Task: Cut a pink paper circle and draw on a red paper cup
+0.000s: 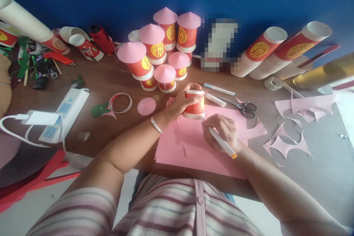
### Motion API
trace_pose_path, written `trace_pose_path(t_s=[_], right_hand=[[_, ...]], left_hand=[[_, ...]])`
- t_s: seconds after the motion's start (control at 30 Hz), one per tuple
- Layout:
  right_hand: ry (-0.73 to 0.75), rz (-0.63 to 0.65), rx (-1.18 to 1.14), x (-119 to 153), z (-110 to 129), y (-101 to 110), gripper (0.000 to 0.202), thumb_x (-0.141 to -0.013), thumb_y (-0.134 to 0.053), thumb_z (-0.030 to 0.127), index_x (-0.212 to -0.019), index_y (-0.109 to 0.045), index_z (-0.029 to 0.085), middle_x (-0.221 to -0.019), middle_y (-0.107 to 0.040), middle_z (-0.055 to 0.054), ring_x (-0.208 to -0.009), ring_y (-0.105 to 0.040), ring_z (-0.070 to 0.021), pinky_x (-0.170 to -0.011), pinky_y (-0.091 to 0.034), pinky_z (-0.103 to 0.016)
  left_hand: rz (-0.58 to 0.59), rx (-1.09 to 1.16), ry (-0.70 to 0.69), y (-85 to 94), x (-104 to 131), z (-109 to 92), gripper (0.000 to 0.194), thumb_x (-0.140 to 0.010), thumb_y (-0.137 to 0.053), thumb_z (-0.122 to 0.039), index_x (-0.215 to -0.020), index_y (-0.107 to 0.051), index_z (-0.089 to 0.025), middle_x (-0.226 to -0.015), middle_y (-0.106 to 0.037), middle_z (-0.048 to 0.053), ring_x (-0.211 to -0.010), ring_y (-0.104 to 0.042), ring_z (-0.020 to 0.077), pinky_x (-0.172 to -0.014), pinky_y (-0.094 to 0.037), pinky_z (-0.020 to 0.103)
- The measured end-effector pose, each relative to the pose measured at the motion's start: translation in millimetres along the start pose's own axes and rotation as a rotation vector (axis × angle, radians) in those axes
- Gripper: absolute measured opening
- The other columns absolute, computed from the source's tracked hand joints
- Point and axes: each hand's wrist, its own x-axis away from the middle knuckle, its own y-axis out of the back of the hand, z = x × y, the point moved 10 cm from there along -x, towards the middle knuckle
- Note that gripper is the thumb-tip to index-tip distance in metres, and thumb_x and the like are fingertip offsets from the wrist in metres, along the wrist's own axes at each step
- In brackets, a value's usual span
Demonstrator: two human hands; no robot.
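Observation:
My left hand (186,100) is wrapped round a small red paper cup (195,108) with a gold emblem, steadying it over the pink paper sheets (177,143). Between the fingers of my right hand (222,131) is a white marker pen (222,143) with an orange end; its tip points at the cup's pale lower rim. Whether tip and rim touch I cannot tell. Behind the cup lie a blue-capped marker (219,89), a white tube (215,100) and black-handled scissors (246,108).
Several red cups with pink cone roofs (152,35) stand at the back. Stacked cups (287,49) lean right, near clear tape (273,83). Pink scraps (290,147) lie at right. On the left are a power strip (66,112), a pink disc (146,106) and a paper ring (121,103).

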Motion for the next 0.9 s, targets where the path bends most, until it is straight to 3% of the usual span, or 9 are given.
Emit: trace_pose_path(t_s=[0.53, 0.9], right_hand=[[-0.009, 0.003, 0.021, -2.2, 0.7, -2.2, 0.019, -0.087, -0.060, 0.007, -0.096, -0.056, 0.023, -0.071, -0.063, 0.002, -0.055, -0.058, -0.0128, -0.054, -0.048, -0.025], [-0.008, 0.003, 0.007, -3.2, 0.8, -2.3, 0.019, -0.086, -0.060, 0.005, -0.094, -0.057, 0.022, -0.071, -0.061, 0.002, -0.056, -0.058, -0.0127, -0.054, -0.048, -0.025]], left_hand=[[0.018, -0.017, -0.005, -0.1, 0.2, 0.3, 0.034, -0.084, -0.074, -0.034, -0.110, -0.056, -0.022, -0.101, -0.060, 0.002, -0.088, -0.059, 0.0161, -0.080, -0.048, 0.032], [0.029, -0.018, 0.007, -2.1, 0.2, -1.0, 0.034, -0.082, -0.073, -0.032, -0.108, -0.054, -0.022, -0.099, -0.057, 0.001, -0.085, -0.057, 0.0139, -0.074, -0.046, 0.028]])
